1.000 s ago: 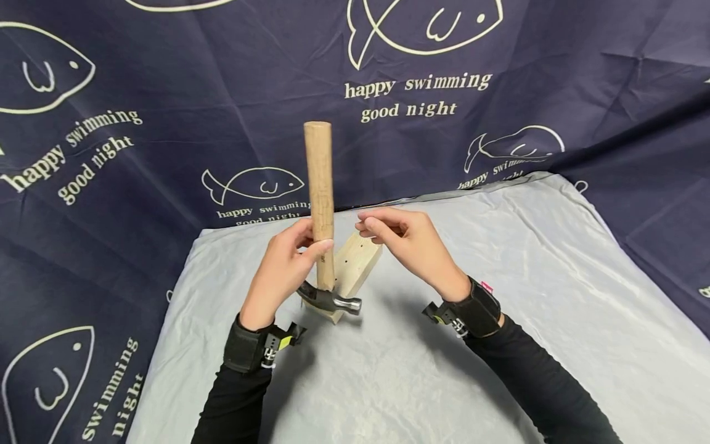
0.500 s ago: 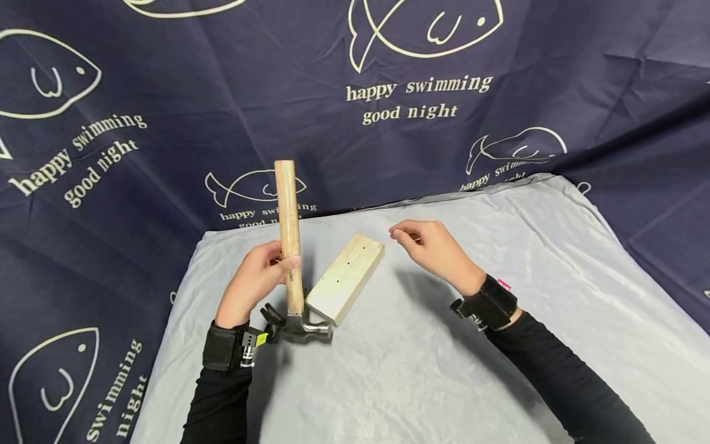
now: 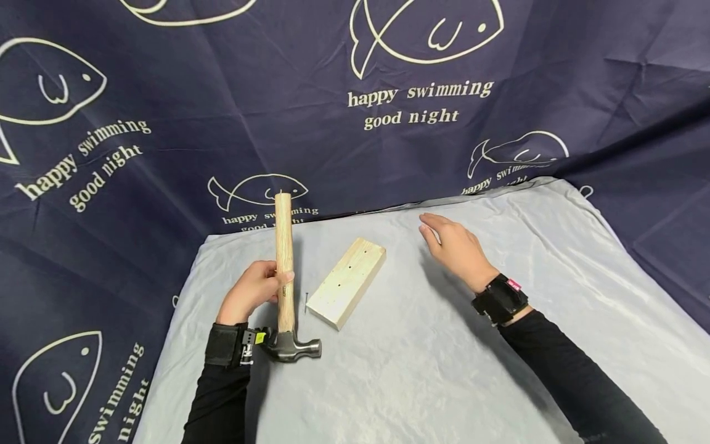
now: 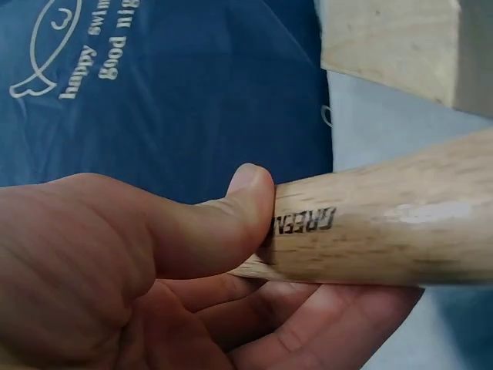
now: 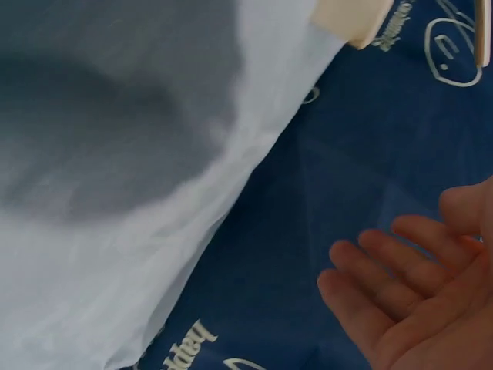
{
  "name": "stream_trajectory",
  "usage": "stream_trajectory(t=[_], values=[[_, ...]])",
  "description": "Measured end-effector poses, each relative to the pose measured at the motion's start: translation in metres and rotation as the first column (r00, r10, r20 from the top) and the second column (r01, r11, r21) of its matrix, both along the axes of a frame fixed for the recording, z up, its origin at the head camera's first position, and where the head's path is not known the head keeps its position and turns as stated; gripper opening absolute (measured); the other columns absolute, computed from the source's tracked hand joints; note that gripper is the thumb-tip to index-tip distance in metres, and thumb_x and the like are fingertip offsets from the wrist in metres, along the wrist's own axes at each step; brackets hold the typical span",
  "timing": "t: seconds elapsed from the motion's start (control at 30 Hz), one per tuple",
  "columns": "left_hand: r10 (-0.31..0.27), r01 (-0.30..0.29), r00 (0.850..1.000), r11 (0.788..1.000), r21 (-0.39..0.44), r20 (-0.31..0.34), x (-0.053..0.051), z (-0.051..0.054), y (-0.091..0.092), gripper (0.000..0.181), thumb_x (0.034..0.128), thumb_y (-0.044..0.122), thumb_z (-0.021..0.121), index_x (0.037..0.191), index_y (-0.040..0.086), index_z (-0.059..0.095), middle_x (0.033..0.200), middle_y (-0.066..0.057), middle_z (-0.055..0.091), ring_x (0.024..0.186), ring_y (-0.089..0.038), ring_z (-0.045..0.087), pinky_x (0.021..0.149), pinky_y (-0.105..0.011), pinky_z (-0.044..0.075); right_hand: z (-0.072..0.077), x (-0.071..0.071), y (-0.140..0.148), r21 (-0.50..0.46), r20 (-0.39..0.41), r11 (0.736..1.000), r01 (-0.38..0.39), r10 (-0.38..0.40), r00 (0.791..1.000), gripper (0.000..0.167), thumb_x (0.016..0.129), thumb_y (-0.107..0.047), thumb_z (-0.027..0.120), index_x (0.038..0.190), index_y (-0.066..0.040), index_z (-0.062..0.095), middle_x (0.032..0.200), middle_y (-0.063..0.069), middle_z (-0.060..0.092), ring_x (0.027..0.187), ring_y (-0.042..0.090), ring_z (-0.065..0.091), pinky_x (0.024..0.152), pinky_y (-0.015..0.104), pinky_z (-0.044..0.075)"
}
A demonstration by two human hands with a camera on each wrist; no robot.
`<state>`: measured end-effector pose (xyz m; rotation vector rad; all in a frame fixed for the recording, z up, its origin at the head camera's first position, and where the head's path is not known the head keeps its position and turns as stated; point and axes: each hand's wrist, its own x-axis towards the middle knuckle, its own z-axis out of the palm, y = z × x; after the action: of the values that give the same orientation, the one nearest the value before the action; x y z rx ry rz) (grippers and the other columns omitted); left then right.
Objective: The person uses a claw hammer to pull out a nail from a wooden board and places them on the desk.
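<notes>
My left hand grips the wooden handle of a claw hammer. The hammer's metal head points down and its handle end up. In the left wrist view, the thumb presses the handle from one side, with fingers beneath it. Just right of the hammer lies a pale wooden block with several small dark spots on its top. A thin nail shows at the block's left edge; whether it touches the block I cannot tell. To the block's right, my right hand hovers with relaxed fingers, holding nothing.
A light grey cloth covers the table. Behind and at both sides hangs a dark blue curtain with white fish drawings and lettering. The table's back edge lies a little beyond the block.
The left hand has carried the hammer left and down, away from in front of the block. The right hand has moved right, away from the block, and its fingers have loosened.
</notes>
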<state>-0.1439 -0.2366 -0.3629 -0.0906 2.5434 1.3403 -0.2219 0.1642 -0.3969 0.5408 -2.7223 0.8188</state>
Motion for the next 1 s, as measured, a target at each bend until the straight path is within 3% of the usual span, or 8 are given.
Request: stream_trajectory(t=[0.2,0.33,0.47,0.63,0.77,0.87,1.0], values=[[0.031,-0.023,0.998,0.992,-0.128,0.056,-0.010,-0.008,0.000,0.037,0.1064,0.022,0.056,0.121,-0.011,0.063,0.096,-0.016,0.067,0.078,-0.022,0.064,0.076,-0.042,0.057,-0.007,-0.002,0.009,0.019,-0.003,0.999,0.032,-0.032,0.999,0.053,0.109,-0.042,0.048,0.157,-0.020,0.046,0.164,0.009,0.041,0.146,0.036,0.046,0.111,0.061,0.044],[0.018,0.000,0.996,0.978,-0.207,0.086,-0.018,-0.016,0.000,0.038,0.1079,0.025,0.053,0.121,-0.009,0.061,0.090,-0.015,0.062,0.077,-0.024,0.060,0.071,-0.039,0.050,-0.011,-0.004,0.012,0.024,-0.004,0.999,0.044,-0.043,0.999,0.060,0.108,-0.047,0.048,0.161,-0.022,0.038,0.169,0.010,0.031,0.150,0.042,0.039,0.121,0.061,0.032],[0.004,0.024,0.994,0.966,-0.259,0.108,-0.024,-0.029,0.000,0.039,0.1097,0.027,0.049,0.123,-0.008,0.059,0.088,-0.013,0.057,0.078,-0.026,0.056,0.069,-0.036,0.045,-0.014,-0.007,0.012,0.023,-0.019,0.999,0.048,-0.048,0.999,0.063,0.107,-0.050,0.049,0.162,-0.020,0.036,0.170,0.011,0.027,0.152,0.042,0.034,0.126,0.063,0.020],[0.005,0.034,0.992,0.953,-0.300,0.127,-0.027,-0.040,0.000,0.039,0.1098,0.025,0.050,0.127,-0.009,0.058,0.093,-0.016,0.061,0.079,-0.026,0.058,0.066,-0.035,0.046,-0.016,-0.008,0.011,0.019,-0.002,0.998,0.055,-0.055,0.998,0.065,0.107,-0.051,0.047,0.163,-0.020,0.033,0.171,0.010,0.025,0.155,0.038,0.030,0.126,0.064,0.016],[0.011,0.028,0.992,0.949,-0.315,0.122,-0.028,-0.042,-0.003,0.039,0.1085,0.024,0.052,0.128,-0.009,0.059,0.089,-0.015,0.061,0.075,-0.025,0.056,0.064,-0.035,0.044,-0.017,-0.007,0.011,-0.004,0.023,0.999,0.042,-0.042,0.999,0.065,0.108,-0.048,0.048,0.164,-0.021,0.030,0.172,0.009,0.021,0.158,0.035,0.025,0.127,0.062,0.016],[0.022,0.014,0.994,0.945,-0.327,0.106,-0.028,-0.040,-0.005,0.036,0.1069,0.026,0.054,0.118,-0.007,0.063,0.080,-0.013,0.058,0.069,-0.024,0.053,0.061,-0.035,0.042,-0.016,-0.007,0.009,-0.029,0.034,0.999,0.027,-0.026,0.999,0.065,0.108,-0.045,0.050,0.164,-0.019,0.030,0.172,0.009,0.021,0.159,0.034,0.022,0.127,0.062,0.016],[0.091,-0.059,0.992,0.943,-0.329,0.083,-0.025,-0.036,-0.005,0.032,0.1022,0.026,0.062,0.104,-0.005,0.069,0.073,-0.010,0.061,0.066,-0.024,0.058,0.058,-0.032,0.044,-0.013,-0.006,0.006,-0.040,0.040,0.999,0.012,-0.010,0.999,0.064,0.109,-0.043,0.050,0.164,-0.018,0.030,0.172,0.011,0.022,0.159,0.033,0.022,0.127,0.062,0.016]])
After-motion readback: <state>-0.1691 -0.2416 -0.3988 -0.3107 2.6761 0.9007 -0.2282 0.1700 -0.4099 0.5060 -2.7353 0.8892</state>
